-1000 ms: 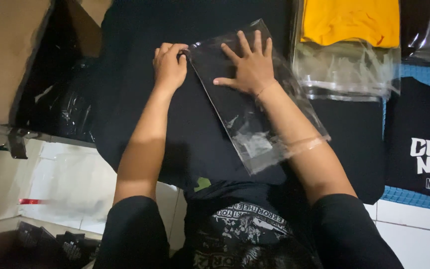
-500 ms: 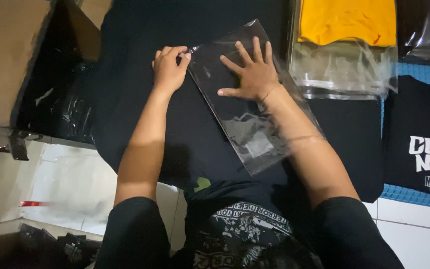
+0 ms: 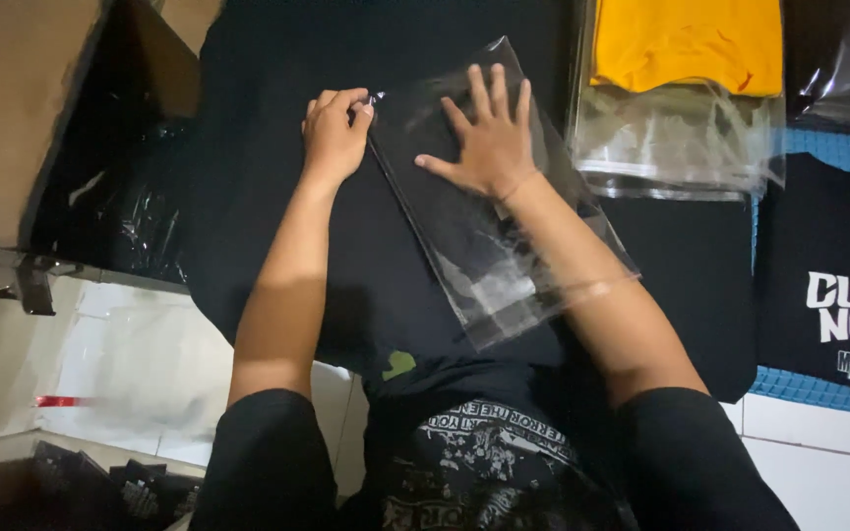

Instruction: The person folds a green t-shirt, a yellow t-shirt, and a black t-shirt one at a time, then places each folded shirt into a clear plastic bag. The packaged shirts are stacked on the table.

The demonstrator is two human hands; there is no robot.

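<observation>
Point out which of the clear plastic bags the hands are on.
The clear bag with the black garment, lying slanted in the middle. The right hand lies flat on it; the left hand pinches its corner. The bag with the yellow garment lies untouched.

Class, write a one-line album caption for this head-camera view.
Right hand presses flat on a clear plastic bag holding dark fabric while the left hand pinches its corner.

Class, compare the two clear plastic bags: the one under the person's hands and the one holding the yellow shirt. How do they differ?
The bag under the hands holds a black garment; the yellow shirt's bag holds a yellow one. The first lies slanted, the second square to the view. The right hand presses flat on the first while the left hand pinches its corner; nobody touches the second. Both are clear and glossy.
</observation>
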